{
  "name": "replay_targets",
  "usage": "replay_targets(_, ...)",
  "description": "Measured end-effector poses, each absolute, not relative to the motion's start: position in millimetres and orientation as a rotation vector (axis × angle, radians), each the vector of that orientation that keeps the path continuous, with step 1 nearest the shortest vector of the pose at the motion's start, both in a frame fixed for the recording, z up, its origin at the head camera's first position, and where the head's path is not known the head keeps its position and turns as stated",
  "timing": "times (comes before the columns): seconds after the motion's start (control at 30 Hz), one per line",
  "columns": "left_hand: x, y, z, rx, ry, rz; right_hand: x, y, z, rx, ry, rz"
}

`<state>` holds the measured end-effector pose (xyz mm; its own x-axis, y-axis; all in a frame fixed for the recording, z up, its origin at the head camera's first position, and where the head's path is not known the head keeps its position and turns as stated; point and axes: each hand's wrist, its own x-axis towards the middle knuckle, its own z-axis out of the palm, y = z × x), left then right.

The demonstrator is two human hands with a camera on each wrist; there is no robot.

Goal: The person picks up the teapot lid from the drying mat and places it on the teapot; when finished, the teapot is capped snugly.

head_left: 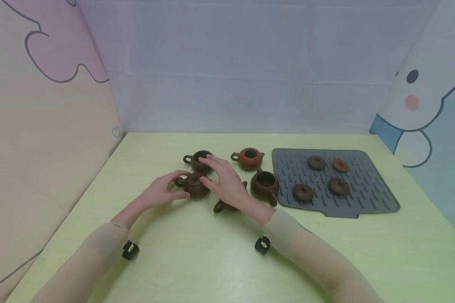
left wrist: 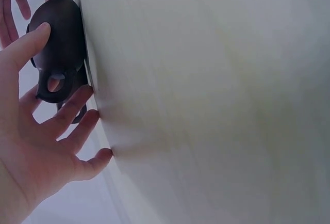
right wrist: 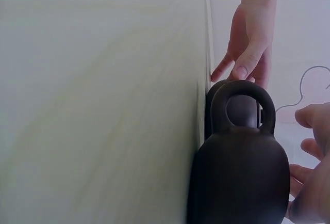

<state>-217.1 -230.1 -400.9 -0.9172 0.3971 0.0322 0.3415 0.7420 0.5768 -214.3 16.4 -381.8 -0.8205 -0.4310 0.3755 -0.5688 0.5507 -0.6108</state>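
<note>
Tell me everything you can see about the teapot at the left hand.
The teapot looks like dark brown clay, with a rounded body and a loop handle toward the left hand. Its knobbed lid is on; it sits upright on the table. That hand's thumb touches the body, while the right hand hides any spout.

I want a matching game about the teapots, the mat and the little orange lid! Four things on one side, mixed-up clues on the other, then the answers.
Things:
1. The mat
2. The little orange lid
3. The orange teapot
4. The teapot at the left hand

Clues:
A. Open on top
B. Lying on something grey
C. Closed on top
D. Grey and flat

Right pairs: 1-D, 2-B, 3-A, 4-C
</note>
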Motion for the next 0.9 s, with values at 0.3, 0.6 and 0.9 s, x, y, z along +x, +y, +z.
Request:
replay_targets(0.3,-218.6,-231.3,-406.0,0.619,2.847,1.000,-207.6,33.3,-384.0,0.899,-2.498,1.047)
replay_targets(0.6,-212.8,-228.4,-403.2,0.620,2.985,1.029,-198.0,54.3,-383.5,0.868,-2.500,1.084)
replay_targets(0.9,-204.3,-214.2,-397.9,0.802,3.093,1.044,-191.5,77.2,-382.3,0.847,-2.439,1.023)
